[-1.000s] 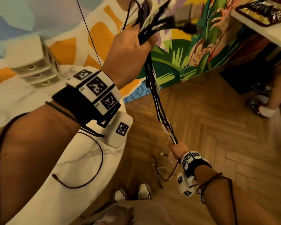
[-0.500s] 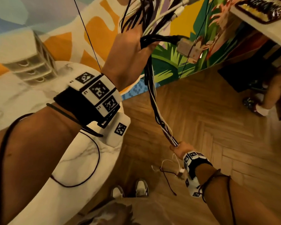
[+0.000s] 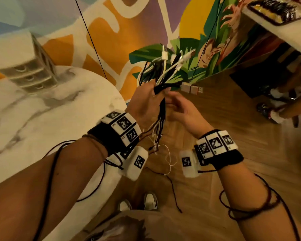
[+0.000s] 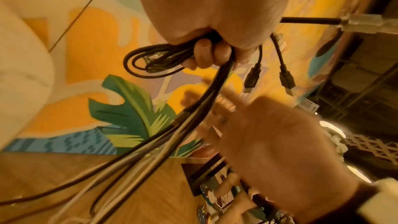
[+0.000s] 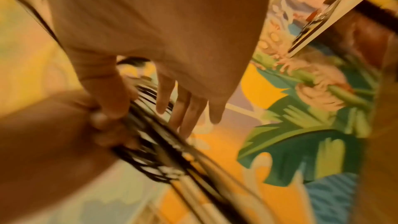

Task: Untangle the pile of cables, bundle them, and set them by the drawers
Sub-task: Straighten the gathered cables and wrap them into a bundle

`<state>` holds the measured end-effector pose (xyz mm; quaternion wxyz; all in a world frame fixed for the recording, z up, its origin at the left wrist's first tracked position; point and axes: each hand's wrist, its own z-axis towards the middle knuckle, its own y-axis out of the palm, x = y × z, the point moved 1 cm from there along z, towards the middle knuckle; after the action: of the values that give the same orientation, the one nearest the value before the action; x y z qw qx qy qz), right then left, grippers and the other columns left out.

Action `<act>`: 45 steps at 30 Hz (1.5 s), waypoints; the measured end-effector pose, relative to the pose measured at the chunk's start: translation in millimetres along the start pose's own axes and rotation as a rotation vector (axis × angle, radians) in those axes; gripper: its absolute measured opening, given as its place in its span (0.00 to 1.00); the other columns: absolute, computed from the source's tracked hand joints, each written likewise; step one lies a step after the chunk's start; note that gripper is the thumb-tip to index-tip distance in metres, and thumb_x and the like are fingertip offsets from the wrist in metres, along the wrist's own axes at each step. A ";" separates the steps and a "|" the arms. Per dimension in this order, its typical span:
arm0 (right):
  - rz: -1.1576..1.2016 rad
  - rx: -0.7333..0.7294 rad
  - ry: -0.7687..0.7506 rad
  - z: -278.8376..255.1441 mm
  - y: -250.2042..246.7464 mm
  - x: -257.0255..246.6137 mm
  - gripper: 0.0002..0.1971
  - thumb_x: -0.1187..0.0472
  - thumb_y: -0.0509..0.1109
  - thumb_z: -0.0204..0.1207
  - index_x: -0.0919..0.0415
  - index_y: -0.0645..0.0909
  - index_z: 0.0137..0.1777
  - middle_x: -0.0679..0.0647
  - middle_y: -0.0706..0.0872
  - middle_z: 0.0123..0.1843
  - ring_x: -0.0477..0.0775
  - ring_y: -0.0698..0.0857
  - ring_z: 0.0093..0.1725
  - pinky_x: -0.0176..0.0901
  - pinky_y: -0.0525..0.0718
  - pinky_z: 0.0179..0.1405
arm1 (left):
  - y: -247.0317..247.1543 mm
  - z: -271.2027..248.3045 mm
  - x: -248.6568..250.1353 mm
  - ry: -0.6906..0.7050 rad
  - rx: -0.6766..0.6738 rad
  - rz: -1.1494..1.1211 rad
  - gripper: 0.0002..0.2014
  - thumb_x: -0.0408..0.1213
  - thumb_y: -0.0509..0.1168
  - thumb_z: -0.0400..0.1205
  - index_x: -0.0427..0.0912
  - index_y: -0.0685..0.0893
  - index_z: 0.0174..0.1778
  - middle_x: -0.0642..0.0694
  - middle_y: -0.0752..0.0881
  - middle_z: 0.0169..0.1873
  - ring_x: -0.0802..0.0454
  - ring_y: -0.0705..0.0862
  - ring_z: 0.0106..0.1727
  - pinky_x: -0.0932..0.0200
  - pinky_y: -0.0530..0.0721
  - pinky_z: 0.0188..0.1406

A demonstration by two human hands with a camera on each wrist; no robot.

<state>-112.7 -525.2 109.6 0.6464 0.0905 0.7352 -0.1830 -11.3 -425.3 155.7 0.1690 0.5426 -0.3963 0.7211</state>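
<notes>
A bundle of black and white cables (image 3: 164, 70) sticks up from my left hand (image 3: 146, 101), which grips it in a fist beside the table edge. Plug ends fan out above the fist, and the rest of the bundle hangs below it toward the floor. The left wrist view shows my left hand's fingers (image 4: 212, 54) curled round the cables (image 4: 193, 117). My right hand (image 3: 179, 110) is just right of the fist. Its straight fingers (image 5: 183, 111) touch the cables (image 5: 172, 151) without closing on them. The small white drawers (image 3: 24, 66) stand at the far left of the marble table (image 3: 42, 122).
A painted mural wall lies behind the table. Wood floor spreads to the right, where another person's foot (image 3: 271, 113) is. A white shelf with a tray (image 3: 276, 9) juts in at top right. My shoes (image 3: 137, 204) are below the hanging cable ends.
My right hand let go of the cables low down and rose to meet the left fist. My left hand came down and right with the bundle.
</notes>
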 end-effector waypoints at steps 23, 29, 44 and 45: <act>-0.759 0.019 0.835 -19.7 -32.3 184.8 0.14 0.54 0.70 0.76 0.64 0.82 0.54 0.61 0.87 0.45 0.59 0.86 0.41 0.42 0.79 0.32 | -29.2 10.8 -3.7 -0.113 0.091 -0.065 0.25 0.38 0.65 0.82 0.50 0.70 0.16 0.57 0.65 0.10 0.61 0.61 0.16 0.66 0.60 0.21; -0.189 -0.134 0.344 -4.1 -18.9 103.1 0.24 0.68 0.67 0.71 0.49 0.80 0.66 0.51 0.80 0.68 0.54 0.78 0.70 0.38 0.80 0.56 | 17.8 -14.1 -10.9 -0.288 -0.127 -0.268 0.10 0.37 0.66 0.81 0.41 0.81 0.34 0.57 0.73 0.13 0.60 0.69 0.16 0.59 0.69 0.25; 0.216 -0.164 0.253 12.1 42.4 5.1 0.19 0.54 0.61 0.82 0.67 0.89 0.42 0.61 0.91 0.51 0.60 0.86 0.58 0.54 0.79 0.67 | 33.3 -49.0 -44.0 -0.498 -0.129 -0.027 0.27 0.30 0.66 0.80 0.29 0.66 0.74 0.28 0.73 0.69 0.32 0.75 0.68 0.39 0.75 0.68; 0.249 -0.144 0.229 11.6 46.4 3.8 0.20 0.55 0.60 0.82 0.67 0.89 0.41 0.62 0.91 0.51 0.61 0.86 0.58 0.54 0.79 0.67 | 30.8 -49.8 -43.9 -0.489 -0.129 -0.034 0.26 0.31 0.66 0.80 0.28 0.67 0.73 0.28 0.74 0.68 0.32 0.76 0.68 0.40 0.76 0.67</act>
<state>-85.5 -487.6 97.6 0.5810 0.1546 0.7982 -0.0370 -48.9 -398.9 98.7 0.1142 0.6956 -0.4613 0.5388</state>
